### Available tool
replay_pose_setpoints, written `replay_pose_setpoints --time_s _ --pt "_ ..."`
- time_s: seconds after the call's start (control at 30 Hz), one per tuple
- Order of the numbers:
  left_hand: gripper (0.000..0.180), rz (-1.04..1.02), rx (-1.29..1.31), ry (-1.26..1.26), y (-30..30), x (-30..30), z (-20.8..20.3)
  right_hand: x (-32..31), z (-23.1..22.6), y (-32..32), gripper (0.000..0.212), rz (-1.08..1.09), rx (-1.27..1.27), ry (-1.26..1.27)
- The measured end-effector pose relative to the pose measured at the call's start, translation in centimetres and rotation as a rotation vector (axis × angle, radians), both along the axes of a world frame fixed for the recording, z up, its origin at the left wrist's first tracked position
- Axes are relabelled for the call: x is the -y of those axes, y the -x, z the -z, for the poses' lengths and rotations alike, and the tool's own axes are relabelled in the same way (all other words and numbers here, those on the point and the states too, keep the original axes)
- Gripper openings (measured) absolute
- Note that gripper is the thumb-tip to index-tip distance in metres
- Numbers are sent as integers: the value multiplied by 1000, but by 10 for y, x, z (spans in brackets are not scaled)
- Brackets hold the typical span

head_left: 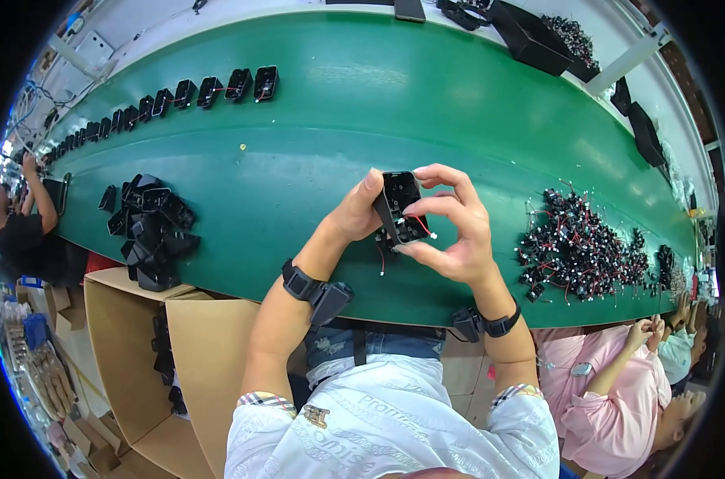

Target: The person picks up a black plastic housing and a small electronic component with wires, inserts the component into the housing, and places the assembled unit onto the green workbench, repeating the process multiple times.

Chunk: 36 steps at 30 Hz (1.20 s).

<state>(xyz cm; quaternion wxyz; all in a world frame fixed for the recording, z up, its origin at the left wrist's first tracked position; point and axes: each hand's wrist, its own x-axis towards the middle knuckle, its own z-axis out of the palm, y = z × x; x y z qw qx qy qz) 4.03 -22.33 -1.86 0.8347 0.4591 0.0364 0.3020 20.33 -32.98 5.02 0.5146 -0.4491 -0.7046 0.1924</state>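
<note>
In the middle of the head view, my left hand (356, 209) grips an open black plastic housing (402, 188) by its left side, thumb up along the edge. Screw posts show inside its hollow. My right hand (462, 227) curls round the other side, with fingertips at the upper rim and inside, and the thumb at the lower end. A red wire with a white connector (432, 235) sticks out between those right fingers; the part it joins is mostly hidden. Just below the housing, another red wire with a small white plug (382, 272) lies against the green table.
The green table (322, 104) carries a row of black housings (211, 92) at the far left. Stacked black shells (151, 223) lie left, wired parts (582, 247) right. A cardboard box (131, 319) stands front left. Co-workers sit at right (610, 399) and far left (27, 223).
</note>
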Motion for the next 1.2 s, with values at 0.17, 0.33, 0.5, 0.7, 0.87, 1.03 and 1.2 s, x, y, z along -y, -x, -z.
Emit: replay_pose_setpoints --time_s 0.17,0.33,0.5,0.7,0.87,1.03,1.2 --pt "87 132 -35 -147 0 -8 -6 10 -14 6 37 45 204 -46" --pt "93 209 -79 -177 8 -17 5 12 -28 16 38 -23 246 53" --pt "99 -173 -252 63 22 27 -48 19 -37 23 44 -29 375 74" --pt "94 -65 -175 -37 26 14 -35 20 -48 30 43 -3 360 38" --pt "84 10 -41 -110 8 1 -18 18 -50 41 38 74 399 20" --pt "78 86 -89 -111 12 -16 -4 18 -47 48 37 158 456 -37" --pt "74 -149 -145 135 -3 4 -23 0 -53 32 34 98 480 16"
